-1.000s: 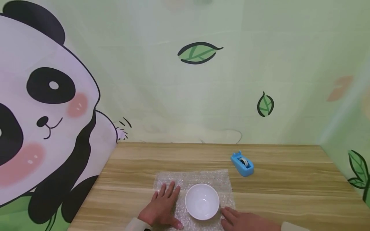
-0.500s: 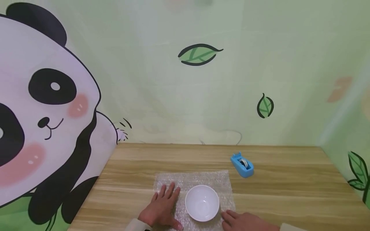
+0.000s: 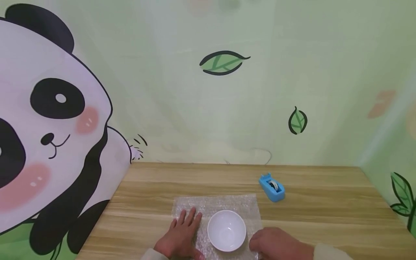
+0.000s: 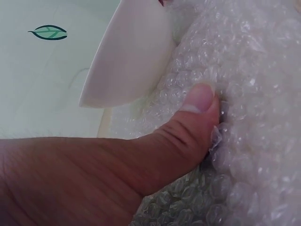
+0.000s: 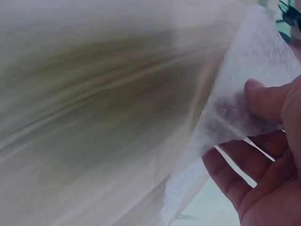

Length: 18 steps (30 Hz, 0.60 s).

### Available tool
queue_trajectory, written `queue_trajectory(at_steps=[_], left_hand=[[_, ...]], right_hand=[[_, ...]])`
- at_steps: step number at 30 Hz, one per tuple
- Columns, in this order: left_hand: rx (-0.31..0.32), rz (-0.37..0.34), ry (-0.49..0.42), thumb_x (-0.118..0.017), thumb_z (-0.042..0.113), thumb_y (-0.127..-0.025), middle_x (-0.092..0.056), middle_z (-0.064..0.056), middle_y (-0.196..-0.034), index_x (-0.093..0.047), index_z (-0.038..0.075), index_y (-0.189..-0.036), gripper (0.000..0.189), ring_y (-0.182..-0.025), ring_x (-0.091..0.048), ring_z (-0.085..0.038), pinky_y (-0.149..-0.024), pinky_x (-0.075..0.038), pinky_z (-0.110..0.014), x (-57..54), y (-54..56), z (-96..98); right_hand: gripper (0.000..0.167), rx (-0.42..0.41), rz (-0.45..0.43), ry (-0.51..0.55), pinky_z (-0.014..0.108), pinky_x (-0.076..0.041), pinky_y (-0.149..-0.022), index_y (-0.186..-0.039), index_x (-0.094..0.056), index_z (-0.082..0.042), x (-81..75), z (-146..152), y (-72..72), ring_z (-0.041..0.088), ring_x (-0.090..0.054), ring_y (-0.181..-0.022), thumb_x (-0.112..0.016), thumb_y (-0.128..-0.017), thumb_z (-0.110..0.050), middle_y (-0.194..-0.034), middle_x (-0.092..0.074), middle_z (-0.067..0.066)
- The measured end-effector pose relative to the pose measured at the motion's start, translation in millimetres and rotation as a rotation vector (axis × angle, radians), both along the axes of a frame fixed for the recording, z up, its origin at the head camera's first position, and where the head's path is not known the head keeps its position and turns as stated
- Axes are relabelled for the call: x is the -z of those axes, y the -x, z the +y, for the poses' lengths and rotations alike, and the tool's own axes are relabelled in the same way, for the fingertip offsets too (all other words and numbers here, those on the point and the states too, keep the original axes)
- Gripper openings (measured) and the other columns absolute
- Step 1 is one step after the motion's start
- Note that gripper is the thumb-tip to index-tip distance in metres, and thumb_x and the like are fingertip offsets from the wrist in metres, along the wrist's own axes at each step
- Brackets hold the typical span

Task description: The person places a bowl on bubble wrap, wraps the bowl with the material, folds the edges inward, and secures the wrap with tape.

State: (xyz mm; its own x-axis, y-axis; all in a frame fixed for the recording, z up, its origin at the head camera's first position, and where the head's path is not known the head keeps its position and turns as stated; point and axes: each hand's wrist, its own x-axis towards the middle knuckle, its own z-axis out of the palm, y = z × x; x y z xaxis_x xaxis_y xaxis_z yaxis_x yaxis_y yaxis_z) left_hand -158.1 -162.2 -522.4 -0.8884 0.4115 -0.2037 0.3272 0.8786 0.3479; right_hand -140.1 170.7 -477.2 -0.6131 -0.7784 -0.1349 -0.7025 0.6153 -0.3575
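Head cam: bowl (image 3: 226, 231) on bubble wrap (image 3: 224, 202), wrap's near edge cropped. L hand (image 3: 180, 233) spread on wrap, left of bowl; R hand (image 3: 277, 242), right of it, seems to pinch raised wrap, tips part hidden. Table (image 3: 325, 202) w/ tape dispenser (image 3: 275, 196) beyond bowl.

One left hand (image 3: 178, 236) and one right hand (image 3: 279, 243), two in all. Two sleeves (image 3: 329, 252). One bowl (image 3: 226, 231). One bubble-wrap sheet (image 3: 224, 202). One tape dispenser (image 3: 276, 196), carrying one tape roll (image 3: 274, 185). One tabletop (image 3: 325, 209). One printed panda (image 3: 71, 155), showing one ear (image 3: 40, 27), two eyes (image 3: 57, 98), two pink cheeks (image 3: 87, 121) and one nose (image 3: 47, 139). Two loose printed leaves (image 3: 224, 63). One printed sprig (image 3: 403, 195), bearing at least two more leaves.
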Motion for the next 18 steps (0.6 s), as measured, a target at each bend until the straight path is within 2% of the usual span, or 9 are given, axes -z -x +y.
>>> queue_trajectory(at_steps=[3,5,6,9,13,18], left_hand=[[0.008,0.032,-0.006,-0.09,0.069,-0.058,-0.024,-0.026,-0.171,-0.031,0.006,-0.161,0.135,-0.155,-0.02,-0.058,-0.115,-0.027,-0.078,17.5,5.1,-5.3],[0.008,0.04,-0.011,-0.088,0.073,-0.057,-0.024,-0.025,-0.171,-0.031,0.008,-0.162,0.135,-0.155,-0.02,-0.058,-0.115,-0.027,-0.078,22.4,7.4,-6.6],[0.007,0.037,-0.008,-0.088,0.073,-0.057,-0.024,-0.025,-0.171,-0.032,0.009,-0.162,0.135,-0.155,-0.02,-0.057,-0.115,-0.027,-0.078,21.1,7.5,-6.2],[0.002,0.0,-0.008,-0.092,0.066,-0.059,-0.024,-0.025,-0.171,-0.035,0.007,-0.161,0.131,-0.155,-0.02,-0.057,-0.115,-0.028,-0.078,7.3,5.0,-2.2],[0.001,-0.033,-0.005,-0.096,0.057,-0.06,-0.025,-0.026,-0.17,-0.038,0.004,-0.159,0.125,-0.155,-0.02,-0.058,-0.116,-0.028,-0.077,-16.1,-1.0,3.2],[0.032,-0.018,0.003,-0.093,0.058,-0.063,-0.025,-0.027,-0.17,-0.04,0.006,-0.158,0.121,-0.156,-0.02,-0.058,-0.116,-0.031,-0.075,-27.5,-1.0,1.4]], right_hand=[[0.014,0.01,-0.061,0.089,0.021,-0.054,-0.076,-0.101,-0.078,-0.025,-7.0,0.0,6.1,-0.009,-0.055,-0.084,-0.073,-0.094,-0.014,-0.097,-0.073,-0.02],[0.019,-0.004,-0.056,0.147,0.021,-0.056,-0.078,-0.107,-0.079,-0.023,-9.9,0.4,10.0,-0.01,-0.059,-0.089,-0.071,-0.095,-0.01,-0.103,-0.075,-0.019],[0.02,-0.018,-0.042,0.176,0.021,-0.056,-0.079,-0.108,-0.079,-0.022,-10.6,0.5,11.8,-0.01,-0.06,-0.092,-0.07,-0.096,-0.009,-0.104,-0.076,-0.018],[0.013,-0.052,-0.033,0.256,0.016,-0.053,-0.074,-0.103,-0.078,-0.022,-11.9,-0.4,16.0,-0.011,-0.058,-0.085,-0.068,-0.1,-0.014,-0.097,-0.075,-0.018],[0.013,-0.025,-0.105,0.301,0.014,-0.047,-0.068,-0.095,-0.075,-0.026,-15.5,-6.0,20.0,-0.01,-0.049,-0.072,-0.065,-0.103,-0.028,-0.083,-0.068,-0.021],[0.015,0.047,-0.108,0.298,0.014,-0.046,-0.065,-0.087,-0.073,-0.027,-20.2,-10.5,22.5,-0.009,-0.048,-0.068,-0.069,-0.1,-0.033,-0.076,-0.064,-0.022]])
